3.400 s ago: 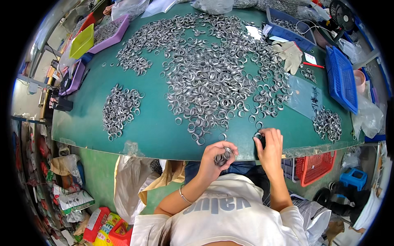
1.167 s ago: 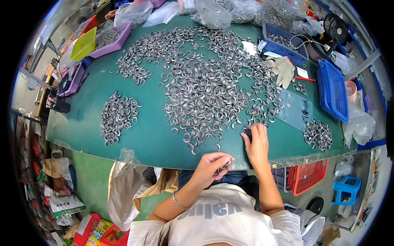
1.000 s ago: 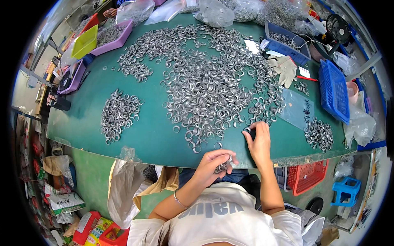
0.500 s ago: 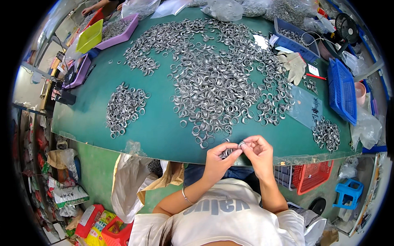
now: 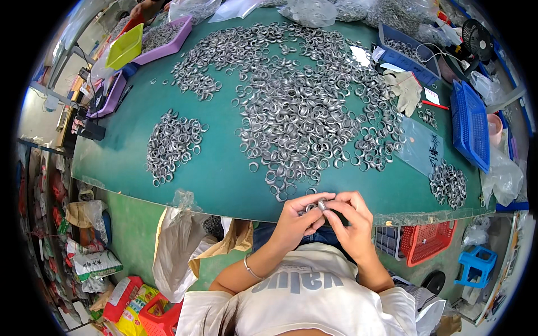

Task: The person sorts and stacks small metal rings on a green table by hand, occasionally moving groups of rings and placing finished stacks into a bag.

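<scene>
Main ring pile (image 5: 297, 117) mid surface (image 5: 117, 157); L ring pile (image 5: 172, 148) apart from it; R ring pile (image 5: 448, 185) nr R end. Plastic bag (image 5: 417, 143) btwn main & R piles; glove (image 5: 406, 94) behind bag, pen (image 5: 435, 105) just R of glove. Back R: filled tray (image 5: 403, 60), fan (image 5: 477, 40) R of it; basket (image 5: 469, 126) at R edge. Back L: filled bin (image 5: 168, 49). Below nr edge, R: crate (image 5: 428, 245), stool (image 5: 476, 262) farther R.

1. The left hand (image 5: 292, 223) hides most of its rings (image 5: 309, 208); their count cannot be told.
2. The right hand (image 5: 354, 222) partly covers the single ring (image 5: 321, 205) at the fingertips.
3. Another person (image 5: 147, 8), cut off by the top edge, is too blurred to tell hand from forearm.
4. In the large pile (image 5: 302, 112), overlapping pieces hide one another.
</scene>
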`<state>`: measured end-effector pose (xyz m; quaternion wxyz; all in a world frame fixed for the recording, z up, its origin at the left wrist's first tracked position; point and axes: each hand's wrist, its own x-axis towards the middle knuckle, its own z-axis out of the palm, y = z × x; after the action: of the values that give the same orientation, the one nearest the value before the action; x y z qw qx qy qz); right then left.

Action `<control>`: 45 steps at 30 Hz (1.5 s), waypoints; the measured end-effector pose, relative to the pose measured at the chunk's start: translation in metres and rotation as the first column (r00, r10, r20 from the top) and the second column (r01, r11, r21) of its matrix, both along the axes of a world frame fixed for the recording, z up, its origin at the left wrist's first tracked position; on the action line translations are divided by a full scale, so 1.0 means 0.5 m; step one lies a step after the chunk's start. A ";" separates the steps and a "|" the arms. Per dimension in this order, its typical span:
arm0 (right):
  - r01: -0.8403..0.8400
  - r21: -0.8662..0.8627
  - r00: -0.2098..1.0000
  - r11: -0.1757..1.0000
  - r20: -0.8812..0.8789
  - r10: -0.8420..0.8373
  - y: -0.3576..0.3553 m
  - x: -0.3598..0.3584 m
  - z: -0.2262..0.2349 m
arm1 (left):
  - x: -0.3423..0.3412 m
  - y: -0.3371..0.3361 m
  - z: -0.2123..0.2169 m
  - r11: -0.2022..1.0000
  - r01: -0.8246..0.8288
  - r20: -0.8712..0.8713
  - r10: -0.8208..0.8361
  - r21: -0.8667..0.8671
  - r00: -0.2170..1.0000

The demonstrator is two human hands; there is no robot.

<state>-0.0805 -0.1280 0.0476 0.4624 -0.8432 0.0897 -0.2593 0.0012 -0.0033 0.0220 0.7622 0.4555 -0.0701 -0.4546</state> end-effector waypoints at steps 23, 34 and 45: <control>-0.147 0.047 0.985 0.988 -0.089 0.150 0.039 0.017 -0.042 | 0.408 0.238 -0.052 0.166 -0.982 0.963 -0.266 0.087 0.040; -0.163 0.065 0.978 0.984 -0.124 0.170 0.040 0.010 -0.050 | 0.445 0.274 -0.088 0.268 -0.951 0.844 -0.535 0.155 -0.013; -0.172 0.060 0.982 0.983 -0.071 0.176 0.058 0.040 -0.050 | 0.244 0.416 -0.026 0.754 -0.652 0.973 -0.083 -0.079 -0.215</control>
<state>-0.0604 -0.0988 0.0224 0.5019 -0.8443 0.0401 -0.1832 0.1234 0.2045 0.0088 0.3857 0.8047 -0.3782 0.2462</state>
